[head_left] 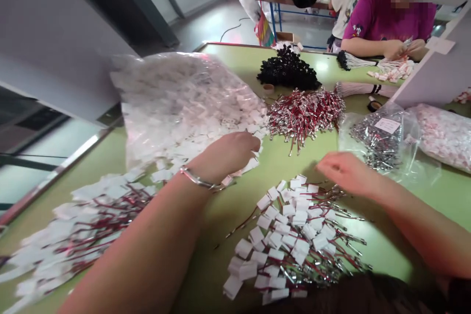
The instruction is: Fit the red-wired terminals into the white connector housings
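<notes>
Now left hand [228,154] touching small white tags [191,108], heaped, glossy

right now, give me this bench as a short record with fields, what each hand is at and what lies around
left hand: reaching into the heap of loose white tags spilling from a clear bag, silver bracelet on the wrist
right hand: hovering over the pile of tagged red wires, grip unclear
table: green top
behind: bundle of red wires with metal ends, black bundle
right side: clear bag of metal terminals
other person: purple shirt, working at the far end
</notes>
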Demonstrator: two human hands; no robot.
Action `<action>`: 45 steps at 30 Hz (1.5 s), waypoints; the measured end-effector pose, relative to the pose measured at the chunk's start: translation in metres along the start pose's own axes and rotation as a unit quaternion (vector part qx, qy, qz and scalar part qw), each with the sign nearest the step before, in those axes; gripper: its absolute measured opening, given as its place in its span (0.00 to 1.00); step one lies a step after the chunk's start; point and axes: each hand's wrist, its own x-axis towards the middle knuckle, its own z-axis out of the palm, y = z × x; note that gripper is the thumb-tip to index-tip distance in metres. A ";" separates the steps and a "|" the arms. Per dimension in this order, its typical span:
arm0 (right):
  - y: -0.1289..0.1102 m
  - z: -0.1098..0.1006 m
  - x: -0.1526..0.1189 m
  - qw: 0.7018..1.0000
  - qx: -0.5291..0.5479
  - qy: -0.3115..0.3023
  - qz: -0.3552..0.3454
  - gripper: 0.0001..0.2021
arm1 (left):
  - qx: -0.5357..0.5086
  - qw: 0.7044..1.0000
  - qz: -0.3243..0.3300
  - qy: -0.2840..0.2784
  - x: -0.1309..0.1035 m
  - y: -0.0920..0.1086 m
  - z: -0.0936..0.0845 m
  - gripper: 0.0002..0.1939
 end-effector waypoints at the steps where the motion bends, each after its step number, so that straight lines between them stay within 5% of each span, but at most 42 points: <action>1: 0.011 -0.011 0.001 0.997 -0.037 0.047 0.052 0.17 | 0.021 1.000 -0.003 -0.019 0.001 0.003 0.000 0.07; 6: 0.078 -0.045 0.011 0.927 -0.259 0.111 0.249 0.11 | 0.065 0.996 -0.045 -0.051 0.004 0.020 -0.010 0.07; 10: 0.098 -0.034 0.017 0.902 -0.328 0.100 0.263 0.16 | 0.006 1.000 -0.007 0.023 0.012 0.042 -0.007 0.11; 15: 0.092 -0.024 0.018 0.902 -0.365 0.064 0.220 0.14 | -0.032 0.991 0.132 0.004 0.027 0.063 0.025 0.20; 20: 0.091 -0.035 0.015 0.916 -0.345 0.018 0.203 0.09 | -0.028 0.988 0.152 0.014 0.034 0.057 0.047 0.16; 34: 0.097 -0.029 0.018 0.969 -0.242 -0.046 0.033 0.08 | -0.103 0.977 0.186 0.034 0.043 0.052 0.053 0.14; 42: 0.072 -0.025 0.019 0.962 -0.244 0.027 0.118 0.08 | -0.038 0.979 0.200 0.033 0.042 0.066 0.054 0.11; 45: 0.059 -0.016 0.016 0.981 -0.161 0.073 0.080 0.07 | -0.106 0.989 0.100 0.036 0.036 0.078 0.044 0.11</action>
